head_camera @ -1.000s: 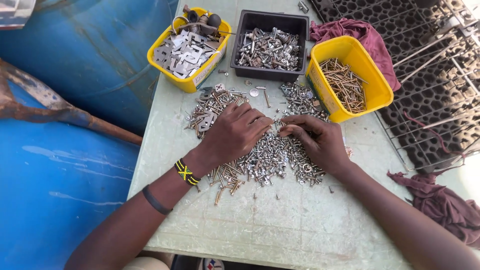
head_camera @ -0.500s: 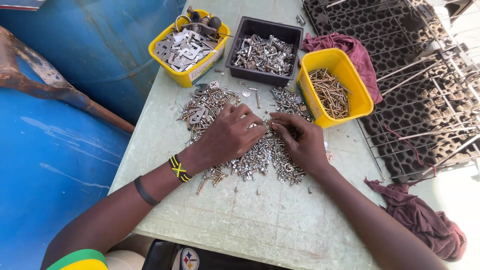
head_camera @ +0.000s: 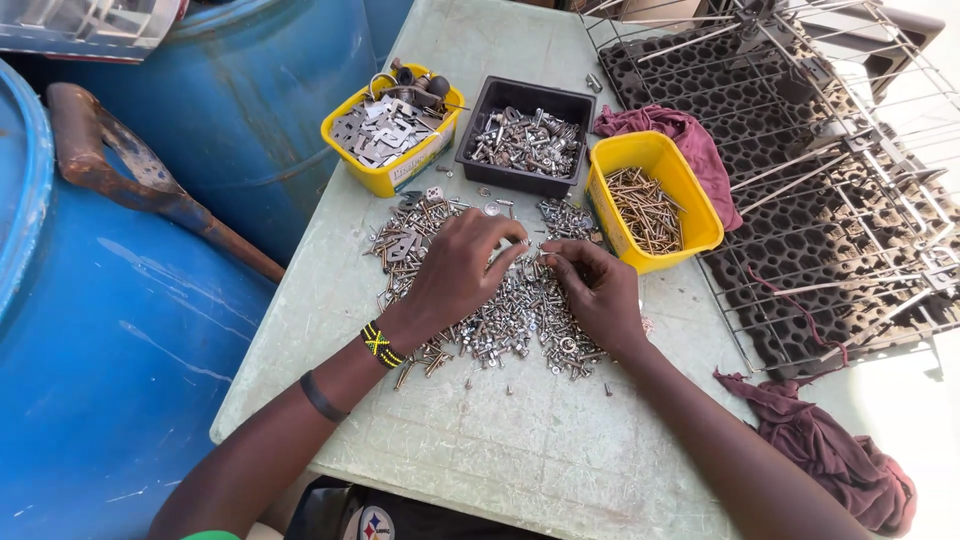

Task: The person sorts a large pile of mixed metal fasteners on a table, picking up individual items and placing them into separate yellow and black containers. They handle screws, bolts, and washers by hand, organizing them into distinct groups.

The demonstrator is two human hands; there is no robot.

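A heap of mixed silver screws, bolts and small plates lies spread on the pale green table. My left hand rests palm down on the heap, fingers curled among the pieces. My right hand lies on the heap's right side, fingertips pinching at small parts close to the left fingertips. What either hand grips is too small to tell. A yellow and black band circles my left wrist.
Behind the heap stand a yellow tub of flat metal plates, a black tray of bolts and a yellow tub of brownish screws. Blue drums stand left. A wire rack over a black grid and maroon rags lie right.
The view shifted so the table sits more central. Both hands stay on the heap, fingers working closer together at its top.
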